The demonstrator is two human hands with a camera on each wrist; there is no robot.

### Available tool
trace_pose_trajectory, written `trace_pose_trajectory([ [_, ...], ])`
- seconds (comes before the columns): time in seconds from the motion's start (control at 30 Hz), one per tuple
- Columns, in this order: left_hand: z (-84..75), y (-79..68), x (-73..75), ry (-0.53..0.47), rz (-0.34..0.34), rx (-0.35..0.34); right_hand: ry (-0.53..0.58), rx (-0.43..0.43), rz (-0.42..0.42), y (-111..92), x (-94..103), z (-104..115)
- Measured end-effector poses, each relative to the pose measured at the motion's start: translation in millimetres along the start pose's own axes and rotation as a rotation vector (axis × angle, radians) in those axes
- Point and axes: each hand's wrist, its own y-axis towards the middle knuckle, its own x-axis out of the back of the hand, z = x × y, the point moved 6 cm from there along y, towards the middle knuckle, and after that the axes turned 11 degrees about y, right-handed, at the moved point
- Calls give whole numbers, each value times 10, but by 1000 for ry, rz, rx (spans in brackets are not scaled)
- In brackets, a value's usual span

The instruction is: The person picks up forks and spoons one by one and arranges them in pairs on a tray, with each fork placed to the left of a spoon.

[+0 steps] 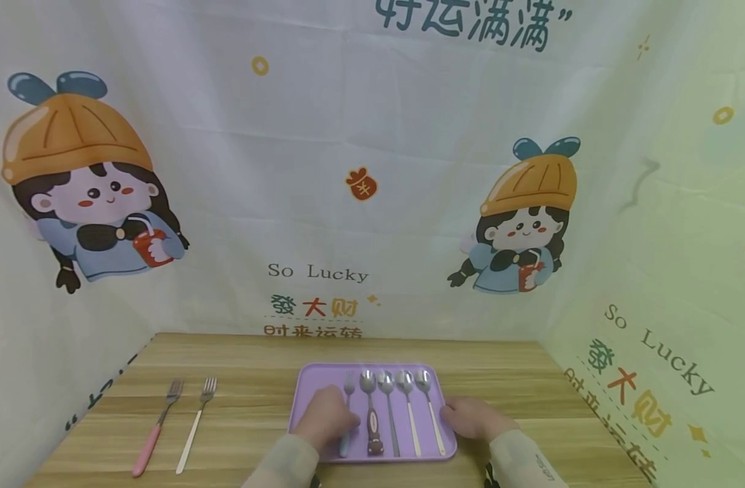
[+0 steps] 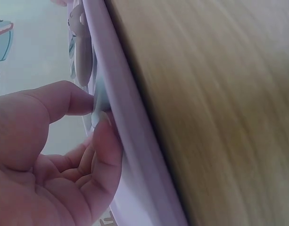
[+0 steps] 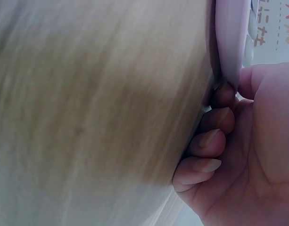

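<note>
A purple tray (image 1: 308,393) lies on the table, holding a fork (image 1: 349,383) at its left and several spoons in a row. My left hand (image 1: 326,417) reaches over the tray's left part. In the left wrist view its thumb and forefinger pinch the fork's pale blue handle (image 2: 102,92) just inside the rim. Beside the fork lies a spoon with a brown bear handle (image 1: 373,434); the other spoons (image 1: 389,407) have plain slim handles. At the tray's right edge, my right hand (image 1: 470,417) grips the rim (image 3: 231,42), thumb above and fingers curled below.
Left of the tray, a pink-handled fork (image 1: 155,434) and a white-handled fork (image 1: 195,427) lie on the wooden table (image 1: 244,379). A printed cloth (image 1: 409,203) hangs behind the table and along both sides.
</note>
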Motion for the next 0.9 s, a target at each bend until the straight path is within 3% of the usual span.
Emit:
trace_pose_trajectory([
  [0.3,-54,-50,-2,-3,13,-4,-80,31,26,276,-137,-350],
  [0.47,97,165,-178,18,24,-2,-30,29,8,419,-190,-534],
  [0.63,236,334,-333,31,26,1,-34,34,0,402,-174,-503],
  [0.73,188,269,-277,24,27,-6,-53,34,-1,337,-149,-417],
  [0.9,25,44,-56,8,27,-11,-40,19,5,169,-81,-203],
])
